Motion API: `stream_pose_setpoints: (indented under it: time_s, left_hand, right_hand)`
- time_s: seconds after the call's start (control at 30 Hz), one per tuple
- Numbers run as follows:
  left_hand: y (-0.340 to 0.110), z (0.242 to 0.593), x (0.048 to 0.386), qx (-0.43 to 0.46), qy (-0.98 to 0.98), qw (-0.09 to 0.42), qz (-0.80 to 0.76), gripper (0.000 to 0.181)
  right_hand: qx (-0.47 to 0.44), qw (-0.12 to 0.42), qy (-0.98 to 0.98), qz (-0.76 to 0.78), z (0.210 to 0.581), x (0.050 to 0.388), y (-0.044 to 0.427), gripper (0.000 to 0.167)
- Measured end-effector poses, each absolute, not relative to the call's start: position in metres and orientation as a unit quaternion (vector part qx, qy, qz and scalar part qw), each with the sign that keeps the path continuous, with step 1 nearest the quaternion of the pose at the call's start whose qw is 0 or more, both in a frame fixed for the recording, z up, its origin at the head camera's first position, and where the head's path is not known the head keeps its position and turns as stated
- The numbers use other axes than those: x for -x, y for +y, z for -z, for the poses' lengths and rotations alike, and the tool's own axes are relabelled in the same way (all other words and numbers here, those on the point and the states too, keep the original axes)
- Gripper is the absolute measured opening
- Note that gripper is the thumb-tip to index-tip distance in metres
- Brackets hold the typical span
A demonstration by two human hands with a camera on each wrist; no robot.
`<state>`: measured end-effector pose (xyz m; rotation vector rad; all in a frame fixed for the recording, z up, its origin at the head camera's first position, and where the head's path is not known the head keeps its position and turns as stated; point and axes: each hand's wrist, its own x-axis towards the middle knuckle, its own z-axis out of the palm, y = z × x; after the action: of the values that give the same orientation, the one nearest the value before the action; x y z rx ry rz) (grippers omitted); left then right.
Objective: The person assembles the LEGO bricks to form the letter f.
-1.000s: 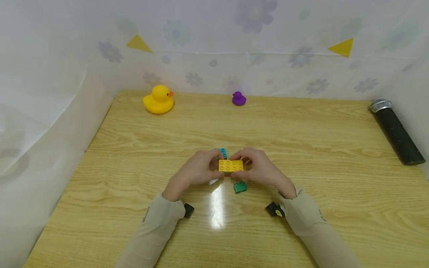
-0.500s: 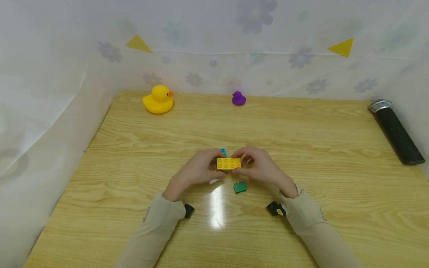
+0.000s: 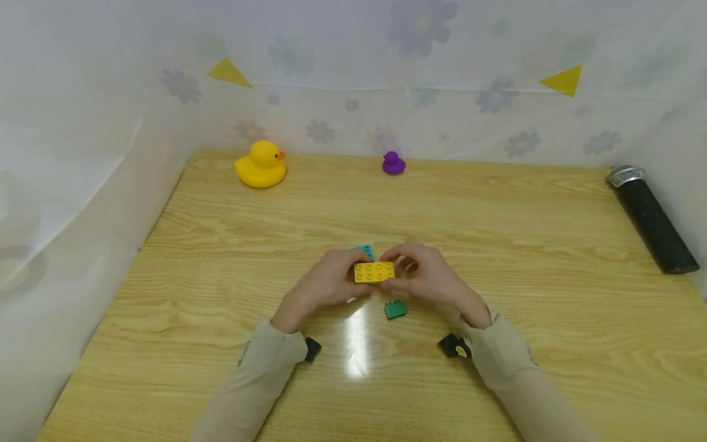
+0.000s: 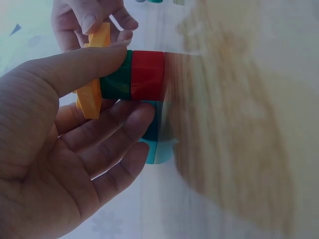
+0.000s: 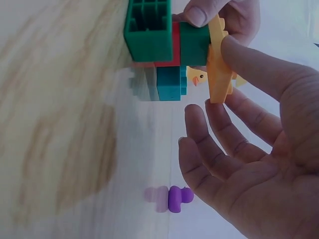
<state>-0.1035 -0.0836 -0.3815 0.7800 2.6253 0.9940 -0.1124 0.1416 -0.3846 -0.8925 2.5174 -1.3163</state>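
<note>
A flat yellow toy brick (image 3: 374, 272) with studs tops a small stack, tilted slightly against the green brick (image 4: 115, 82) under it. Lowest in the stack is a red brick (image 4: 148, 74), down on the table. My left hand (image 3: 326, 281) holds the stack's left side, thumb across the yellow edge onto the green brick. With thumb and finger, my right hand (image 3: 429, 276) pinches the yellow brick's right part. Just behind the stack lies a turquoise brick (image 3: 367, 251), partly hidden by the left fingers. A loose green brick (image 3: 395, 309) rests in front, its hollow underside showing in the right wrist view.
At the back of the wooden table (image 3: 497, 215) stand a yellow rubber duck (image 3: 261, 169) and a small purple duck (image 3: 394, 164). A black microphone (image 3: 654, 218) lies along the right edge. White flowered cloth encloses the back and sides.
The yellow brick has shifted slightly left between the hands. The turquoise brick behind has turned a little and shows more to the left. The loose green brick has stayed put.
</note>
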Motion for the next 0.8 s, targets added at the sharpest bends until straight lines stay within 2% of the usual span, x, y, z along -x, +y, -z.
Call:
stream_pose_setpoints:
  time_s: [0.2, 0.5, 0.57, 0.8]
  left_hand:
    - [-0.083, 0.382, 0.104, -0.261, 0.897, 0.123, -0.334, 0.031]
    - [-0.083, 0.38, 0.105, -0.25, 0.905, 0.127, -0.319, 0.035]
    - [-0.083, 0.38, 0.105, -0.252, 0.905, 0.126, -0.319, 0.035]
    - [-0.085, 0.379, 0.104, -0.249, 0.904, 0.123, -0.326, 0.033]
  right_hand:
    - [0.29, 0.092, 0.833, 0.463, 0.38, 0.112, 0.148, 0.041]
    - [0.237, 0.098, 0.841, 0.476, 0.386, 0.113, 0.16, 0.028]
    - [0.216, 0.117, 0.84, 0.484, 0.388, 0.112, 0.164, 0.026]
    - [0.172, 0.243, 0.808, 0.508, 0.392, 0.107, 0.169, 0.027]
